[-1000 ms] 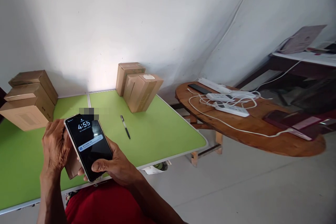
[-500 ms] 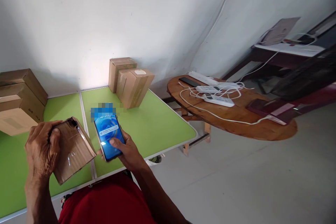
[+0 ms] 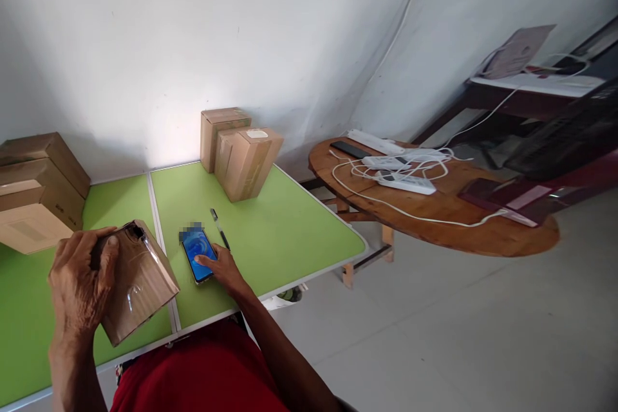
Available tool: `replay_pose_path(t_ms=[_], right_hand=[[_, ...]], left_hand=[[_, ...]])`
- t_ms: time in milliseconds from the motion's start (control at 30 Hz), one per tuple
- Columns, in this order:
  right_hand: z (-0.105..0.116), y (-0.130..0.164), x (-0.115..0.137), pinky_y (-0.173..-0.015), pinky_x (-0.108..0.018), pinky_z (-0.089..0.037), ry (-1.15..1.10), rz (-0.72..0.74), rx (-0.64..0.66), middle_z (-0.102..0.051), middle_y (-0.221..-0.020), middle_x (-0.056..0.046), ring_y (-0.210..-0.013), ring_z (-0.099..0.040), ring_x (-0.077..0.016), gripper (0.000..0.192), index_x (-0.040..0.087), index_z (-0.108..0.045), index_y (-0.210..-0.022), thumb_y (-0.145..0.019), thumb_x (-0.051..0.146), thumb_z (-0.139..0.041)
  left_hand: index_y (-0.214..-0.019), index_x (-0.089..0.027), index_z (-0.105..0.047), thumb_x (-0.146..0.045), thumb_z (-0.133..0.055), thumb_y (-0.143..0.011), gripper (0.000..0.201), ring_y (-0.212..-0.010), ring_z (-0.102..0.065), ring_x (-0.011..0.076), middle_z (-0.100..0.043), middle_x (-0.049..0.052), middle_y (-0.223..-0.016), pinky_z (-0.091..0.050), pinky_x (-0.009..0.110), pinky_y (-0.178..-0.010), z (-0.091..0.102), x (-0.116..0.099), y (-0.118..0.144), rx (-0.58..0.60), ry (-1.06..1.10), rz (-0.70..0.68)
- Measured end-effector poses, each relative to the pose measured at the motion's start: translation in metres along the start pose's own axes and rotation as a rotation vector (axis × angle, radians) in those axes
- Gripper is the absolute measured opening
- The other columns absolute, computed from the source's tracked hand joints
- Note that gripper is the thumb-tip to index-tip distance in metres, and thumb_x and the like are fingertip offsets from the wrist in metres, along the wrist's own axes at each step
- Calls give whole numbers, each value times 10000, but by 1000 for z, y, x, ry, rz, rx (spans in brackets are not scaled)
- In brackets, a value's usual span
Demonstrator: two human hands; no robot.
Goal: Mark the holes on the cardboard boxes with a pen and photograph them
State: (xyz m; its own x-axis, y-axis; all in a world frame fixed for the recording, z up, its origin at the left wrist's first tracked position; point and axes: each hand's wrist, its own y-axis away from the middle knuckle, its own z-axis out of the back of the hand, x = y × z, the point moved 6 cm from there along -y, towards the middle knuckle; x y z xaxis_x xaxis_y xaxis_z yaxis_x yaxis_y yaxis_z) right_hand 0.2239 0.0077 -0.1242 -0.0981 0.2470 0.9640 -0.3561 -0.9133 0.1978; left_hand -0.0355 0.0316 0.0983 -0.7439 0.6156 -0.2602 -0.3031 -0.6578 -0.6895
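Observation:
My left hand (image 3: 82, 286) grips a small cardboard box (image 3: 140, 290) by its far left edge. Clear tape shines on the box, and a torn dark hole shows at its top corner. In my right hand (image 3: 226, 270) is a smartphone (image 3: 199, 254) with a lit blue screen, my thumb lying over the glass. The phone is low over the green table (image 3: 290, 232); whether it touches the surface I cannot tell. Just beyond the phone, a black pen (image 3: 221, 230) lies on the table.
Cardboard boxes (image 3: 248, 164) stand at the table's back, and more boxes (image 3: 43, 199) sit at the left. To the right, a round wooden table (image 3: 483, 241) carries white power strips (image 3: 405, 181) with tangled cables and a dark red object (image 3: 506, 199). A white wall rises behind.
My right hand has lowered the phone toward the table, away from my face. The pen behind it has come into view. My left hand and its box have barely shifted.

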Motion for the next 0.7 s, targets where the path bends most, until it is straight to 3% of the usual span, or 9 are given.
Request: replay_pose_path(t_ms=[133, 267, 467, 533, 600, 700], right_hand=[[8, 3, 6, -788, -306, -466, 277, -8, -41, -786, -934, -69, -899, -697, -240, 195, 189, -683, -937, -900, 338, -804], [11, 13, 16, -869, -332, -466, 491, -9, -51, -806, -1130, -146, -1080, -734, -294, 169, 175, -715, -1065, -977, 300, -786], [15, 28, 41, -953, -389, -520, 615, -4, -70, -765, -1315, -231, -1217, -745, -357, 130, 164, -758, -1117, -1004, 228, -757], [12, 36, 50, -967, -390, -540, 609, 24, -85, -771, -1293, -219, -1215, -751, -349, 118, 170, -757, -1103, -1021, 253, -740], [-5, 44, 51, -890, -376, -580, 438, 20, 29, -803, -1130, -169, -1048, -789, -309, 237, 183, -740, -1044, -1079, 410, -678], [-66, 64, 43, -739, -409, -632, -166, -152, 526, -785, -890, -123, -772, -780, -288, 715, 181, -714, -1020, -1031, 857, -482]], left_hand=[[-1125, -219, -813, -453, -532, -1126, 366, -987, -671, 287, -806, 92, -1062, -513, 406, -888, 0, 2, 2, -14, -4, 5], [-1118, -216, -818, -464, -541, -1124, 372, -974, -671, 280, -803, 87, -1040, -511, 393, -878, -1, 3, 4, -55, -4, -21], [-1117, -207, -819, -493, -540, -1134, 401, -983, -675, 283, -802, 90, -1032, -506, 389, -883, -1, 4, 7, -58, -4, -19], [-1113, -207, -820, -505, -537, -1136, 411, -983, -676, 285, -800, 89, -1024, -505, 393, -887, 2, 5, 8, -66, -8, -16], [-1108, -208, -820, -520, -540, -1132, 420, -989, -682, 288, -799, 89, -1022, -507, 398, -887, 5, 5, 10, -82, -5, -13], [-1093, -227, -817, -559, -552, -1115, 425, -1001, -695, 299, -807, 89, -1033, -516, 417, -886, 10, 4, 14, -107, 24, 5]])
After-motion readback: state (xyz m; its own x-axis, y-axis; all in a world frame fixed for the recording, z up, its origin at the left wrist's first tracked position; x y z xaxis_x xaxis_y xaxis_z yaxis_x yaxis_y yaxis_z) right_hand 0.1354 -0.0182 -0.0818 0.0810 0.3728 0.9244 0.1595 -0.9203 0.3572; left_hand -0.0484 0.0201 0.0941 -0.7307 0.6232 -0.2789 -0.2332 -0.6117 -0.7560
